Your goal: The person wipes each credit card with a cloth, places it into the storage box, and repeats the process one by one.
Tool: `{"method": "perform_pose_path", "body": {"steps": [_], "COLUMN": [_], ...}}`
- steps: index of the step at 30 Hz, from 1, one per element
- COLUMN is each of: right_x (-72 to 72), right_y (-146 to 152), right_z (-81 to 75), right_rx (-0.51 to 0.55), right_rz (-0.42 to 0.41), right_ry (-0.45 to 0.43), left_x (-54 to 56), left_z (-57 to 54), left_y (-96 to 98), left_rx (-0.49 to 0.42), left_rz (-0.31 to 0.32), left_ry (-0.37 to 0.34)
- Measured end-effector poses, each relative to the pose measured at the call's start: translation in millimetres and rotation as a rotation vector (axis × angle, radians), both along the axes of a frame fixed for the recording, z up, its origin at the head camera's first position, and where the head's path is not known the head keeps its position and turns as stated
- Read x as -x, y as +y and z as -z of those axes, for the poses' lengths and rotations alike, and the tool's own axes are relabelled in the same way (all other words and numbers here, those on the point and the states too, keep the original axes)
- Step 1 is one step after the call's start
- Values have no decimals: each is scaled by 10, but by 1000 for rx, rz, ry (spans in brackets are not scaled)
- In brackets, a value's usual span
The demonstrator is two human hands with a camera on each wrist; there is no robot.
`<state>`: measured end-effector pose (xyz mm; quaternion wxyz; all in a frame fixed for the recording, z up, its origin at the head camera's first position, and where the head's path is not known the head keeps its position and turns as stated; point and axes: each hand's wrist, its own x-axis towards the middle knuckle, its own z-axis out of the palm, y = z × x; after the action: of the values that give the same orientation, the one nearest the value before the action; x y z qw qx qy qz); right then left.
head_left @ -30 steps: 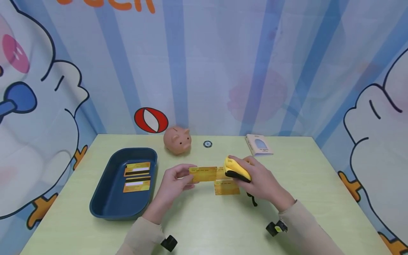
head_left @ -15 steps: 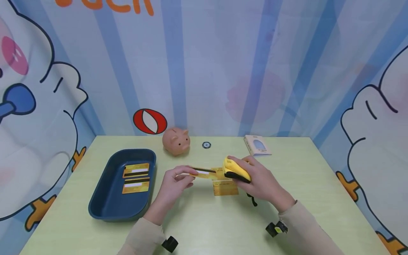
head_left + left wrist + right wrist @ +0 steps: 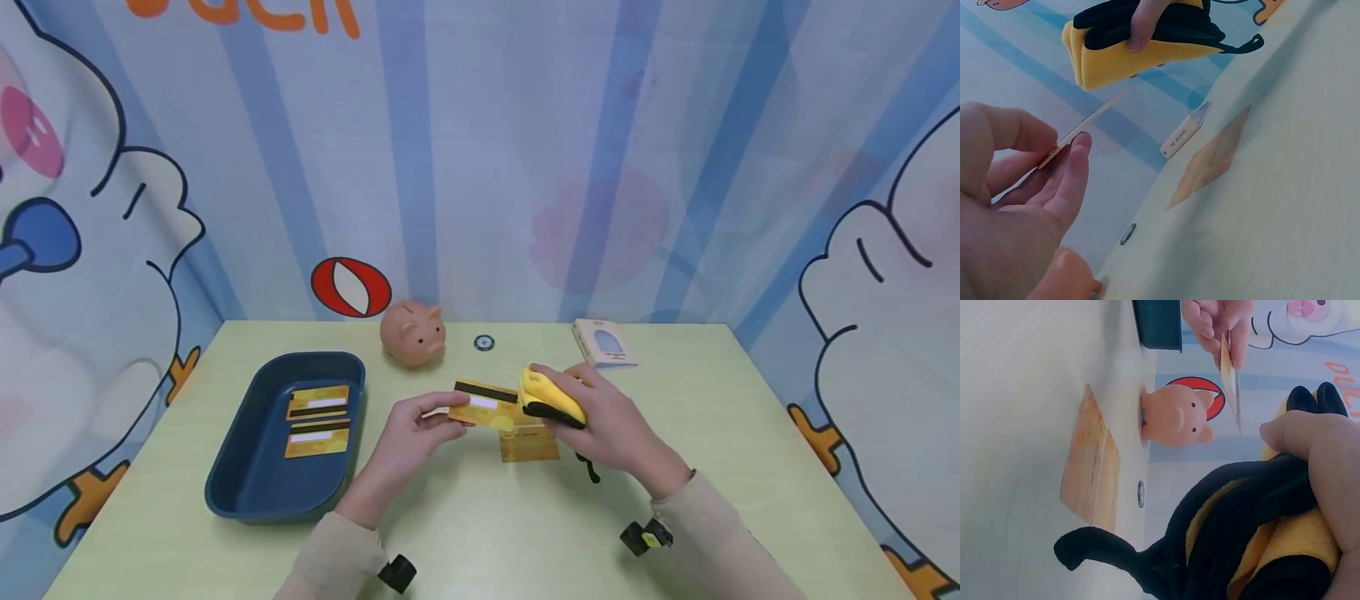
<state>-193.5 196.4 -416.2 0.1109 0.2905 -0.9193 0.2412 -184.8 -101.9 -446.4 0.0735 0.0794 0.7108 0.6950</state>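
In the head view my left hand (image 3: 414, 435) pinches a gold bank card (image 3: 486, 402) by its left end, above the table. Its side with the black stripe and white strip faces the head camera. My right hand (image 3: 606, 423) grips a folded yellow and black cloth (image 3: 551, 395) just right of the card. A black loop (image 3: 1097, 544) hangs from the cloth in the right wrist view. Below the hands, two more gold cards (image 3: 529, 450) lie side by side on the table, partly hidden by the held card and cloth. The left wrist view shows the held card nearly edge-on.
A dark blue tray (image 3: 247, 500) on the left holds two gold cards (image 3: 318, 439), stripe side up. Along the back stand a pink piggy bank (image 3: 412, 335), a small round chip (image 3: 484, 342) and a pale box (image 3: 603, 342). A printed curtain (image 3: 480, 167) hangs behind the table.
My left hand has turned the held card over from its plain gold side to its striped side. My right hand still grips the cloth and has barely moved.
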Motion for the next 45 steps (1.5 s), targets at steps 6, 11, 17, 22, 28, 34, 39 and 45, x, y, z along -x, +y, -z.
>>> {"method": "perform_pose_path", "body": {"steps": [6, 11, 17, 22, 28, 34, 39, 45], "right_x": [18, 30, 40, 67, 95, 103, 116, 120], "right_y": [-62, -110, -211, -360, -515, -615, -651, -681], "right_z": [-31, -38, -54, -77, -68, -33, -28, -16], "right_rx": [2, 1, 0, -41, -75, -104, -114, -136], "right_rz": [-14, -19, -31, -64, -117, -136, -140, -162], "right_ry": [21, 25, 12, 33, 115, 116, 129, 178], "left_x": [32, 41, 22, 7, 15, 5, 13, 20], "left_z": [-4, -3, 22, 38, 40, 47, 18, -18], "left_y": [10, 28, 70, 98, 113, 113, 124, 123], "left_rx": [-61, -105, -119, -117, -103, -97, -114, -124], "left_rz": [11, -4, -23, -33, 9, 39, 58, 70], "left_ry": [-30, -62, -100, -104, -64, -37, -33, -30]}}
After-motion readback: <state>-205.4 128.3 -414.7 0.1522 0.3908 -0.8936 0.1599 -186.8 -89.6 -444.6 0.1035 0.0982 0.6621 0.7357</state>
